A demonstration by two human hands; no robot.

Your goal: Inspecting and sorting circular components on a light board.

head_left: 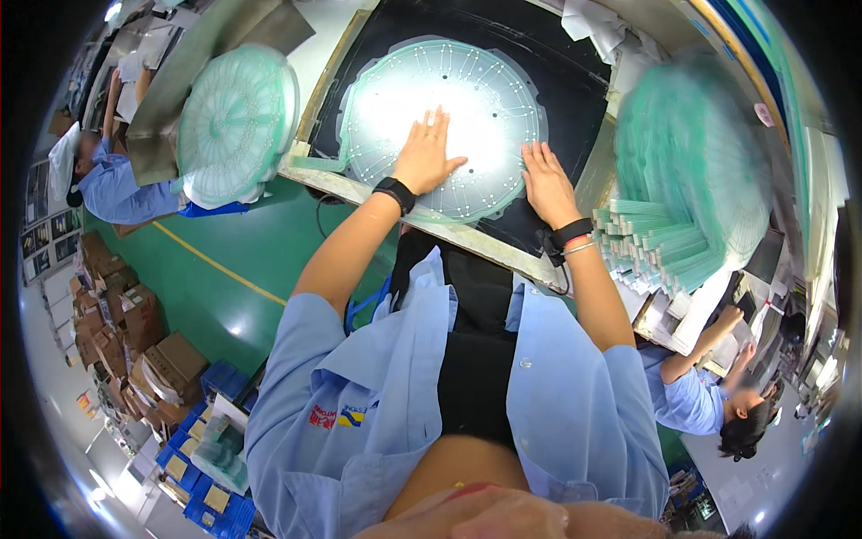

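Note:
A round, thin, translucent green sheet [377,112] with radiating lines and small dots lies on a black work surface [579,67]. Bright glare covers its middle. My left hand [426,157] rests flat on this sheet, fingers stretched upward and thumb out to the right. At the sheet's right edge lies my right hand [548,184], palm down with fingers extended, touching the rim or the surface just beside it. Neither hand holds anything. A dark band is on each wrist.
On the right stands a tall stack of similar green sheets [669,153], their tabs fanned toward me. Another round stack [232,126] is at the left. Crumpled white paper [593,25] lies at the back. Co-workers sit at far left and lower right. Cardboard boxes [139,314] line the floor.

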